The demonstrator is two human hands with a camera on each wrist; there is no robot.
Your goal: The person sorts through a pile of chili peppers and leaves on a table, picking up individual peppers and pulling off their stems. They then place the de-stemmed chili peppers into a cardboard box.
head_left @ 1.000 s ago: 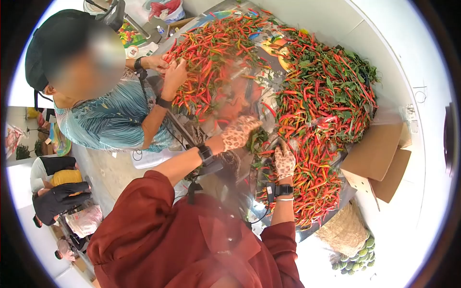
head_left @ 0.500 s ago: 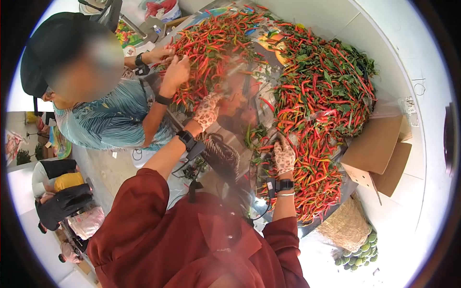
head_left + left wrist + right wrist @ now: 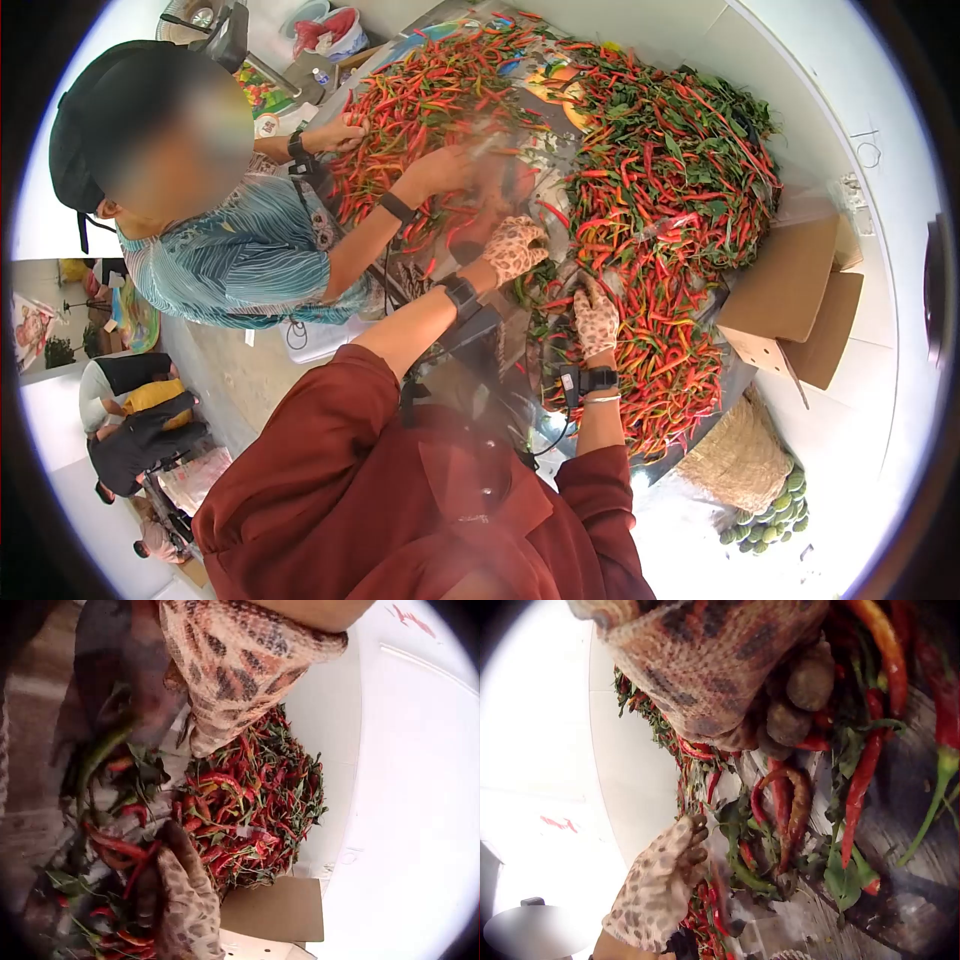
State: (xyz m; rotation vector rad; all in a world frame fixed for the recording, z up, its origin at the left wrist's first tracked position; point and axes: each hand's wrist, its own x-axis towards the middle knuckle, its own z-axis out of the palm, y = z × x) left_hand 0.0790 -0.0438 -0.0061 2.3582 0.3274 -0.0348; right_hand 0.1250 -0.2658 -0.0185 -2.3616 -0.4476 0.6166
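Note:
My left hand, in a spotted glove, hovers over the middle of the table near a few loose chillies with leaves. In the right wrist view its fingers are loosely bent, with nothing seen between them. My right hand, gloved alike, is low over the near edge of the large chilli pile. Its bare fingertips curl inward in the right wrist view. From the left wrist view, a red chilli shows between its thumb and fingers. Green and red chillies with leaves lie between my hands.
Across the corner, another person reaches a blurred hand over a second pile of red chillies. A cardboard box stands right of the large pile. Beyond the table's right corner are a woven sack and round green produce.
My left hand went left to the other person's pile, then came back right to the middle. The other person's hand swung right over the table. My right hand stays about where it was.

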